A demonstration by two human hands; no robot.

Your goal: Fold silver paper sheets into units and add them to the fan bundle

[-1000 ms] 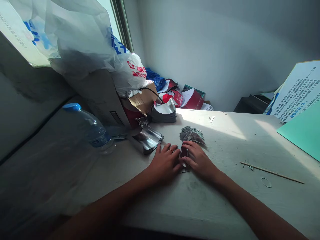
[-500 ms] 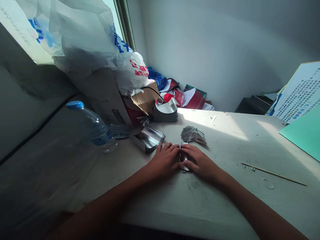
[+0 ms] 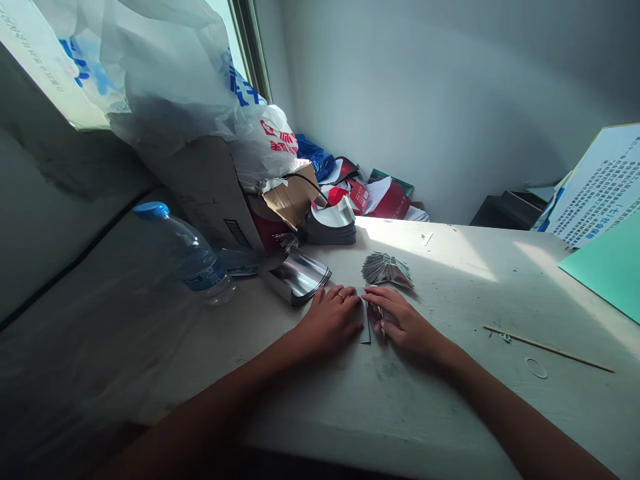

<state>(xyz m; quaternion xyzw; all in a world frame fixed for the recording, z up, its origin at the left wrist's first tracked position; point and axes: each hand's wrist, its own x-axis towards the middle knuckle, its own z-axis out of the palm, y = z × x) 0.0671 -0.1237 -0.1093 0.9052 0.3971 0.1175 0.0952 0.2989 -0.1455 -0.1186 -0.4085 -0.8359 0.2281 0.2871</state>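
Observation:
My left hand (image 3: 333, 321) rests on the table with bent fingers close together, wearing a ring, and presses on a narrow grey-silver sheet (image 3: 366, 328). My right hand (image 3: 406, 327) curls just to its right, thumb and fingers closed round a shiny edge of thin silver material. Whether that edge and the flat strip are one piece I cannot tell. Beyond my right fingertips lies a fanned bundle of folded silver pieces (image 3: 387, 269). A stack of curved silver sheets (image 3: 301, 275) lies beyond my left hand.
A water bottle (image 3: 195, 260) with a blue cap leans at left beside a carton (image 3: 200, 193) under plastic bags (image 3: 170, 67). Another curved sheet stack (image 3: 331, 228) stands further back. At right lie a thin stick (image 3: 555, 350), a rubber band (image 3: 536, 367) and a green board (image 3: 610, 267).
My right hand has shifted slightly right and drawn the shiny silver material away from my left fingers. More of the flat grey strip now shows between the hands. My left hand has barely moved.

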